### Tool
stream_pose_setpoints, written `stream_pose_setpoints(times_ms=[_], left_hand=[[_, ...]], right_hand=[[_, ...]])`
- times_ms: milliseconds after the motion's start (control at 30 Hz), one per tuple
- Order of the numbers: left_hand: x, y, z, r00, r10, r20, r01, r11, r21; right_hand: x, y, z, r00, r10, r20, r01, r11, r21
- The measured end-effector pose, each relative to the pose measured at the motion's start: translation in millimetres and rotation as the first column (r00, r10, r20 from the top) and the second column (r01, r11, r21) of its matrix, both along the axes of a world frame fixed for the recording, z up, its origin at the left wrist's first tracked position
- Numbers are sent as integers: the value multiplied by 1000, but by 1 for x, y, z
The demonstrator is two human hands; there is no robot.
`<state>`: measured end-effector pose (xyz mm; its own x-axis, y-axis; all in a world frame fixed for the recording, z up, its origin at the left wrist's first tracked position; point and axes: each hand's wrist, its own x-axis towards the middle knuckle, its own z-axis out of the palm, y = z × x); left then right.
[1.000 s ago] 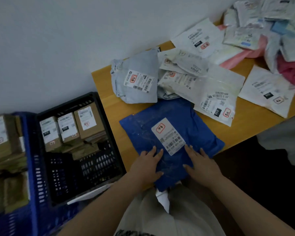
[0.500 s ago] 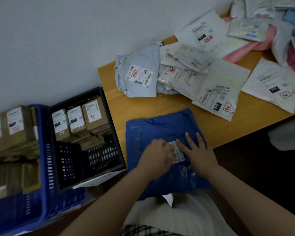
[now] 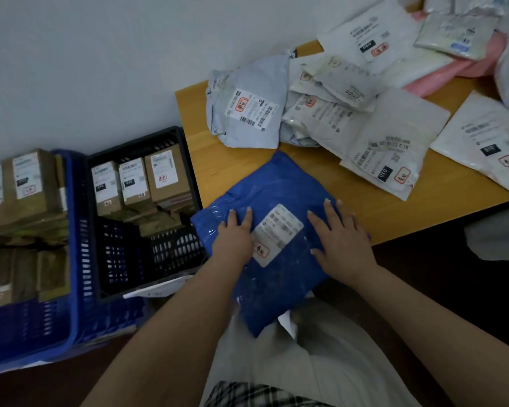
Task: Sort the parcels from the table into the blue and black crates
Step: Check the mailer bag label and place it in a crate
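On wooden table (image 3: 218, 160) against white wall, near front-left corner: blue parcel (image 3: 276, 183), crinkled, white label, overhanging front edge. Left hand (image 3: 232, 239) and right hand (image 3: 343, 245) flat on it, fingers spread.

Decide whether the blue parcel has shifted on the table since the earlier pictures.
Yes. The blue parcel has slid toward the table's near edge, overhanging it more and lying farther from the grey parcel.

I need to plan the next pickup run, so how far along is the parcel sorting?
Done: brown cardboard boxes already stand in the black crate and the blue crate. In hand: the left hand and right hand rest flat on a blue plastic mailer overhanging the wooden table's near edge. Left: a grey mailer and many white and pink bags remain on the table.
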<state>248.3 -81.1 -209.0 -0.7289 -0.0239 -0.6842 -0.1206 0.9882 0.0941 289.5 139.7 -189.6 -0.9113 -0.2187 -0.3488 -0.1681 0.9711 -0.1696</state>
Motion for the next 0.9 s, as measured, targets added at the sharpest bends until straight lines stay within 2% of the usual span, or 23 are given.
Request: stream_pose_setpoints(times_ms=[67,133,233,367,400,467,533,567,667,767,833,900], left_hand=[[-1,1,0,994,107,-15,-107,994,-13],[-1,-1,-1,988,156,-19,-157,987,-33],[7,-7,-1,989,150,-15,-151,987,-52],[37,-6,4,987,161,0,-161,987,1],[46,-5,5,986,167,-25,-167,986,24],[60,-6,6,962,215,-166,-204,976,79],[67,-10,7,892,329,-309,-289,942,168],[67,-12,5,854,409,-322,-354,910,218],[62,-20,3,739,650,-176,-563,740,368],[56,-26,-1,695,719,-26,-635,630,446],[55,-29,-3,717,696,36,-628,621,469],[58,-30,-3,755,654,50,-604,665,440]], right_hand=[[6,0,-1,1000,-13,-16,12,999,-46],[14,0,-4,999,-8,42,10,999,-44],[24,5,-15,995,-37,90,43,998,-56],[32,18,-29,967,-130,217,139,990,-26],[32,21,-30,959,-170,228,188,981,-55],[30,27,-31,943,-236,236,272,952,-137],[25,30,-32,923,-285,258,340,918,-204],[22,31,-33,914,-301,272,367,900,-237],[14,27,-37,904,-308,297,401,850,-341],[6,17,-39,914,-270,304,372,857,-357],[1,8,-38,913,-259,314,366,860,-355],[-4,1,-35,902,-267,339,391,838,-380]])
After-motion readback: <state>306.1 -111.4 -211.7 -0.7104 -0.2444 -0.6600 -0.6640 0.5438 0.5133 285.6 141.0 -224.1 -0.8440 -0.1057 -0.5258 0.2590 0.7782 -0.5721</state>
